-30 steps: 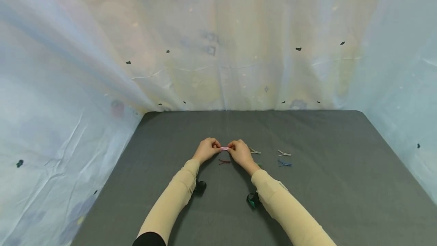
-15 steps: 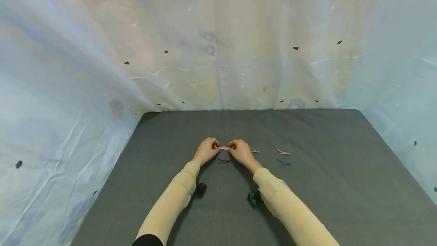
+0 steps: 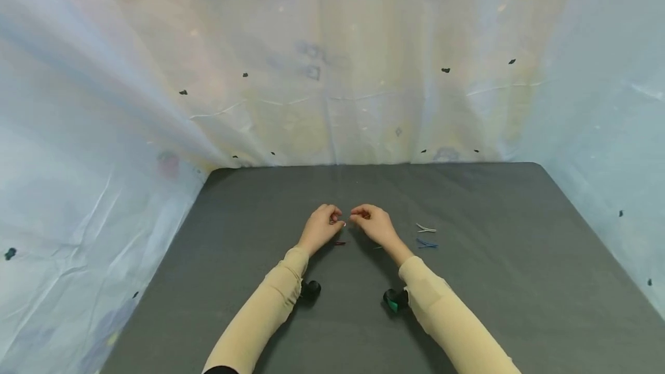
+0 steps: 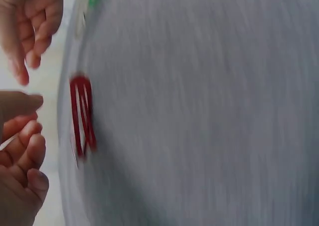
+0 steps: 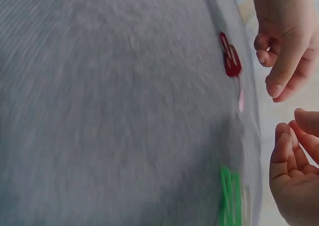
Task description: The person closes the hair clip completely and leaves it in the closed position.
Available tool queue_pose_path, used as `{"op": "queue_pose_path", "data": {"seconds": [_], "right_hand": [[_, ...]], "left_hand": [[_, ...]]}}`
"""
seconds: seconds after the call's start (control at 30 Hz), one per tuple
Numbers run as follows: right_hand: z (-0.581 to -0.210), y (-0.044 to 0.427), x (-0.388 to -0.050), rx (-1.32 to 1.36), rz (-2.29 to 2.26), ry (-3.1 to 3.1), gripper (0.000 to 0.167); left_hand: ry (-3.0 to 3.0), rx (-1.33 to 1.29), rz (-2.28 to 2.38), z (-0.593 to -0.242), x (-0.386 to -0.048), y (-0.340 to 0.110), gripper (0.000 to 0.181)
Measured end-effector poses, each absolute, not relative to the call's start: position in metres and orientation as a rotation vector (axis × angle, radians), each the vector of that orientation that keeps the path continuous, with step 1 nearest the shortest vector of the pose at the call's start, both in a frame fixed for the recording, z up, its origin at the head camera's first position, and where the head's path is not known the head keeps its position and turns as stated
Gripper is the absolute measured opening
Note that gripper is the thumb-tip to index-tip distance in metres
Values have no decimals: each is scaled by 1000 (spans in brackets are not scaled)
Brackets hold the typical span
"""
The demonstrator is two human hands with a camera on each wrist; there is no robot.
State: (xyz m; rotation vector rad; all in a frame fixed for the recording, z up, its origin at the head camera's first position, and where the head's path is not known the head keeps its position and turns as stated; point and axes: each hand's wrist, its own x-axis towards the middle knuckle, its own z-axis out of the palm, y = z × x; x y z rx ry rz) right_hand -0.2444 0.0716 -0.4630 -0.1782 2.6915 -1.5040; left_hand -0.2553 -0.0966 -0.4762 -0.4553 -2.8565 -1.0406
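My left hand (image 3: 321,228) and right hand (image 3: 375,224) hover above the cloth, a small gap between their fingertips. In the wrist views the fingers are loosely bent, and nothing shows between them. A pink hair clip (image 5: 241,100) lies on the cloth behind the red hair clip (image 5: 231,56). In the head view, my left hand hides most of the pink clip. The red clip (image 4: 82,116) rests just in front of the left hand. Under the right hand is a green hair clip (image 5: 229,198), with a pale clip (image 5: 246,206) beside it.
A white hair clip (image 3: 426,228) and a blue hair clip (image 3: 427,243) lie to the right of the right hand. The grey cloth-covered table (image 3: 488,305) ends at a pale patterned curtain (image 3: 363,74) behind and at both sides.
Both hands pinched the pink clip earlier; now they have let go of it and drawn slightly apart. The head view has shifted a little.
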Motion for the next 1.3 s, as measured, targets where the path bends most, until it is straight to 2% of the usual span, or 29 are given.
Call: {"op": "queue_pose_path", "data": {"seconds": [0.13, 0.47, 0.93, 1.3], "right_hand": [[-461, 91, -241, -148, -1558, 2650, 29], [-464, 126, -235, -69, -1546, 2681, 29], [-477, 140, -231, 22, -1332, 2729, 25], [-481, 139, -231, 50, -1267, 2787, 13]], "left_hand": [[-2814, -475, -1061, -472, -250, -80, 16], [-2879, -558, -1107, -470, -247, -47, 22], [-2956, -521, -1162, -487, -251, -31, 26], [-2971, -512, -1203, -490, -254, -28, 29]]}}
